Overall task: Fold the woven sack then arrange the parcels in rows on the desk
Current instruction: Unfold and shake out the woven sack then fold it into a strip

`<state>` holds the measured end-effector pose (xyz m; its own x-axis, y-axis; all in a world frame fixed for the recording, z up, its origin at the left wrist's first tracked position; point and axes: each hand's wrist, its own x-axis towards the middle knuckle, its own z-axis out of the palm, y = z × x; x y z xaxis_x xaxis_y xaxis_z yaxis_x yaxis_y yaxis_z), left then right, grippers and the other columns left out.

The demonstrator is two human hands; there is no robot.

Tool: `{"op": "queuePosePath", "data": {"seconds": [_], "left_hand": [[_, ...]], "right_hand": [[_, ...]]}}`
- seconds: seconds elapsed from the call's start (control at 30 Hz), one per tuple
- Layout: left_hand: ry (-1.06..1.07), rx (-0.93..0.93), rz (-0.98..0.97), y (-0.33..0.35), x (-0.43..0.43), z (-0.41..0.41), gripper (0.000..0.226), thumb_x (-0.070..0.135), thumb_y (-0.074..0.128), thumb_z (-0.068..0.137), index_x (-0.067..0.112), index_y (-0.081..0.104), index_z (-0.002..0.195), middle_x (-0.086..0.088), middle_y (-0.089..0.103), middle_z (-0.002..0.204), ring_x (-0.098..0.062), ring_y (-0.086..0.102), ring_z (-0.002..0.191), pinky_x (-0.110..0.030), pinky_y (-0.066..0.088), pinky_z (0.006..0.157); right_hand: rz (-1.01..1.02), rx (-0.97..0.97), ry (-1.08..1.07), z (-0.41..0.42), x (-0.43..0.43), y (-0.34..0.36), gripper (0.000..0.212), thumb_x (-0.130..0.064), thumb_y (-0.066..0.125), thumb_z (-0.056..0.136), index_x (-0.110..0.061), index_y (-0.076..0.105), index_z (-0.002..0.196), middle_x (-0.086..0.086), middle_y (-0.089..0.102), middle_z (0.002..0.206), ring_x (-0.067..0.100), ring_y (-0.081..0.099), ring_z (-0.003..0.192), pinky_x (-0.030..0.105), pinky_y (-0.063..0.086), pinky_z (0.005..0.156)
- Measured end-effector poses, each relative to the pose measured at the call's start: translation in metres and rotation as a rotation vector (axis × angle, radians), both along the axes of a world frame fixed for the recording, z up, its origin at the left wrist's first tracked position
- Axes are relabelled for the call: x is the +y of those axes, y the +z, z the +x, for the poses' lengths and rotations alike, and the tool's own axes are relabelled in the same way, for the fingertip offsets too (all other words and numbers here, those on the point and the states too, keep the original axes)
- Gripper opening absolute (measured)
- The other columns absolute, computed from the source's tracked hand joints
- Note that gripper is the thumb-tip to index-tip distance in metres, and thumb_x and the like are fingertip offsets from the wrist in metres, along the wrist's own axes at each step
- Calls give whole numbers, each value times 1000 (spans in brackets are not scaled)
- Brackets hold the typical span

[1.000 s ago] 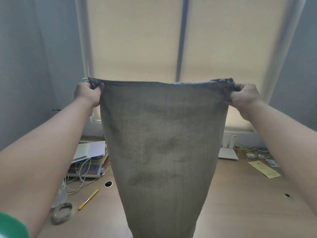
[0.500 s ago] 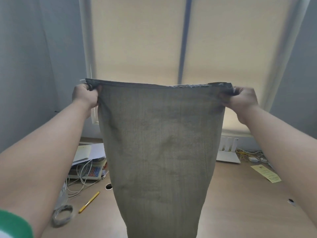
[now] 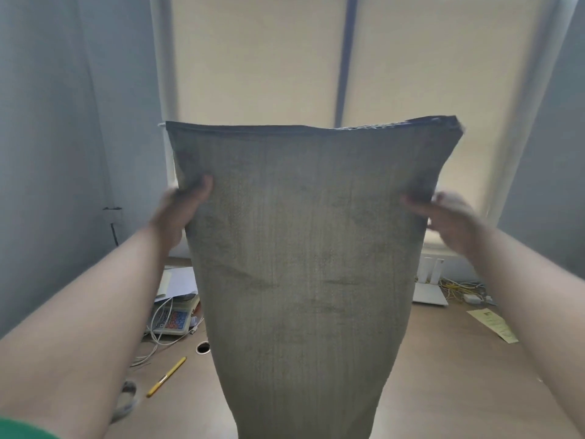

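Where hands were at the top corners: both have slid down the sack's [image 3: 300,248] side edges.
Left hand [image 3: 182,207]: grip pinching the left edge.
Right hand [image 3: 449,217]: blurred, seemingly closing on the right edge.
Sack: hanging upright above the surface [image 3: 459,375], unfolded.
Meaning: folding probably about to start; no parcels in view.

A grey-green woven sack [image 3: 304,248] hung mid-frame, its side edges pinched by the left hand [image 3: 183,207] and the right hand [image 3: 449,217].
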<state>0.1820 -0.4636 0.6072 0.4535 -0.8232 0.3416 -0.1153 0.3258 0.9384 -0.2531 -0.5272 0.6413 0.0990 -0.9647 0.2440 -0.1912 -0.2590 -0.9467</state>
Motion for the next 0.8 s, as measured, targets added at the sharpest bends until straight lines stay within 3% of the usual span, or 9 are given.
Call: {"op": "queuePosePath", "data": {"seconds": [0.03, 0.13, 0.33, 0.43, 0.5, 0.6, 0.73, 0.8], "left_hand": [[-34, 6, 53, -20, 3, 0, 24, 42, 70, 89, 22, 69, 102, 3, 72, 106, -14, 69, 98, -35, 52, 92], [27, 39, 141, -51, 6, -1, 22, 36, 73, 89, 16, 68, 97, -3, 72, 100, -26, 69, 97, -38, 56, 84], [181, -85, -54, 5, 1, -10, 39, 36, 66, 95, 8, 65, 123, -4, 66, 106, -24, 65, 101, -36, 52, 87], [222, -81, -114, 39, -1, -13, 34, 38, 65, 95, 14, 67, 119, -4, 67, 108, -23, 65, 99, -37, 54, 89], [251, -83, -103, 36, -5, -15, 37, 38, 62, 96, 11, 66, 122, -4, 67, 109, -24, 65, 99, -37, 54, 86], [300, -244, 39, 13, -4, -17, 44, 36, 58, 99, 5, 61, 130, -8, 64, 114, -24, 60, 99, -33, 44, 80], [388, -302, -1, 45, 3, -9, 49, 41, 60, 96, 4, 62, 129, -15, 67, 117, -29, 64, 103, -42, 52, 84], [401, -238, -97, 72, 4, -7, 48, 43, 63, 93, 6, 65, 124, -10, 67, 107, -27, 65, 98, -48, 55, 89]], "right_hand": [[101, 50, -1, -1, 0, -20, 60, -40, 88, 70, -11, 66, 118, -3, 70, 111, 7, 64, 93, 26, 46, 74], [168, 50, -89, -2, -5, -57, 35, -24, 76, 88, -7, 63, 116, 8, 69, 120, 17, 65, 96, 38, 51, 89], [-44, 20, -198, 7, -13, -4, 17, -21, 70, 94, -5, 65, 99, 16, 68, 117, 32, 65, 105, 49, 54, 96], [-144, 2, -209, 11, -14, 30, 19, -19, 67, 96, -3, 64, 106, 20, 67, 118, 31, 62, 101, 58, 51, 100], [-158, 16, -238, 14, -13, 26, 26, -19, 66, 97, 2, 66, 112, 22, 67, 120, 28, 60, 98, 53, 53, 95], [-103, 146, -277, 14, -10, 4, 35, -19, 65, 97, 8, 66, 118, 13, 63, 110, 27, 56, 94, 41, 46, 81], [-200, 181, -270, 15, -7, 40, 14, -15, 66, 97, -3, 67, 104, 5, 55, 76, 17, 42, 58, 15, 38, 47], [-257, 111, -289, 20, -6, 64, 11, -16, 67, 96, -6, 65, 99, 0, 52, 72, 16, 42, 58, 17, 38, 50]]}}
